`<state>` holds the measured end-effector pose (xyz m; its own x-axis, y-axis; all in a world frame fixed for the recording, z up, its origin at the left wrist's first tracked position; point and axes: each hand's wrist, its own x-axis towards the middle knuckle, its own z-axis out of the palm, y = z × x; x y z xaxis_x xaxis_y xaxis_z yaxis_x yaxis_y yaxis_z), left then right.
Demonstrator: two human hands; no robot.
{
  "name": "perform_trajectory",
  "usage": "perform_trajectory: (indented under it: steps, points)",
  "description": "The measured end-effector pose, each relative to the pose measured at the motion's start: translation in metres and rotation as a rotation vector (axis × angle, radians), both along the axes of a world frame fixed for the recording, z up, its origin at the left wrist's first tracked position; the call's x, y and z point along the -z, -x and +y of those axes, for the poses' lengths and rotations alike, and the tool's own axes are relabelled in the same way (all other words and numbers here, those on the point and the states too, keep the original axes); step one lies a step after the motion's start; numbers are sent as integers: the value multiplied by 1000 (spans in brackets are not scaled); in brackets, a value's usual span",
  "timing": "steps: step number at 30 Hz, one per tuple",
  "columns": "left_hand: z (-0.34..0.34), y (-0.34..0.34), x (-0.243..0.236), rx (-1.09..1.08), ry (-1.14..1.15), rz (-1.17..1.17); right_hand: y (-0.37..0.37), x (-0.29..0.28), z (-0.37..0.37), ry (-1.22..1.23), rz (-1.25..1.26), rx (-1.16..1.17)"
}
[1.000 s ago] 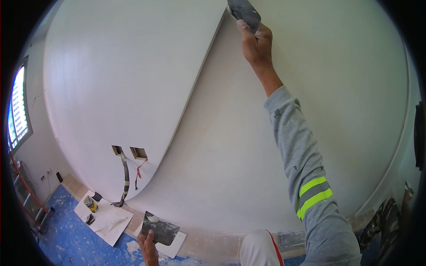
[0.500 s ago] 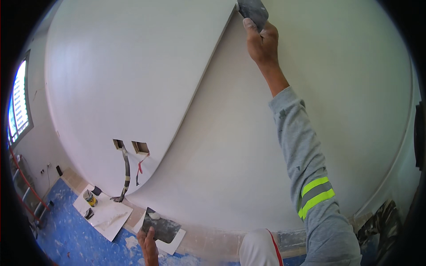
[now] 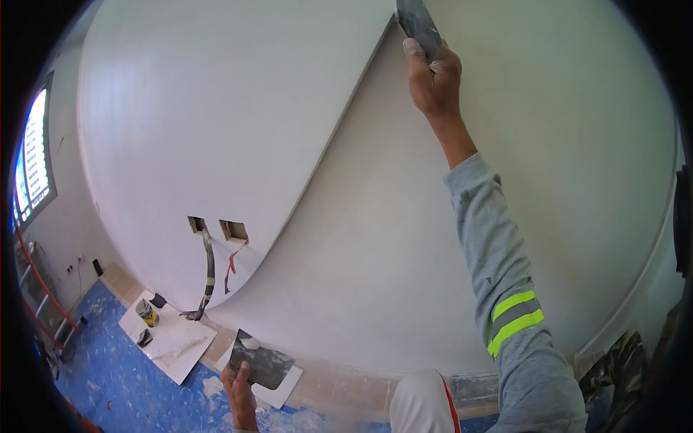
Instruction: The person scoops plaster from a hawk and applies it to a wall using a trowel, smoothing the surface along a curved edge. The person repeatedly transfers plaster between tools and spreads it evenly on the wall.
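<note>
High on the wall, my right hand (image 3: pixel 436 81) grips a dark, flat putty knife (image 3: pixel 419 27). Its blade touches or nearly touches the edge of the raised white wall panel (image 3: pixel 216 115), close to the top of the view. That edge runs slanting down to the left, beside the lower wall surface (image 3: pixel 382 238). Low down, my left hand (image 3: pixel 242 395) is closed on a wide dark blade (image 3: pixel 267 362), with a dab of white putty (image 3: pixel 250 343) on it. The blade's handle, if any, is hidden.
Two cut-outs, one an open box (image 3: pixel 234 231), sit in the panel; a taped cable (image 3: pixel 209 274) and red wires (image 3: pixel 231 267) hang out. Below lie a white board (image 3: pixel 173 346) with a can (image 3: pixel 147 312), and blue floor covering (image 3: pixel 123 382). A ladder (image 3: pixel 47 296) stands far left.
My right hand and its putty knife have shifted slightly right and down in the view, and the knife looks more tilted. My left hand still holds its blade, a little higher in view.
</note>
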<state>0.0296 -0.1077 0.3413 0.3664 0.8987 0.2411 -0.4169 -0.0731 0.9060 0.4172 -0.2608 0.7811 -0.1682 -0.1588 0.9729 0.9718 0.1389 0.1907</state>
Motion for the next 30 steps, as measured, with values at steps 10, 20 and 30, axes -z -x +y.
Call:
perform_trajectory:
  steps: [10, 20, 30]
  points:
    - [6, 4, 4, 1, 16, -45, 3, 18, 4, -5, -73, 63]
    - [0, 7, -6, -17, 43, -42, 10, 35, 11, -15, -110, 107]
    - [3, 7, -2, -34, 37, -48, 12, 51, 19, -14, -109, 128]
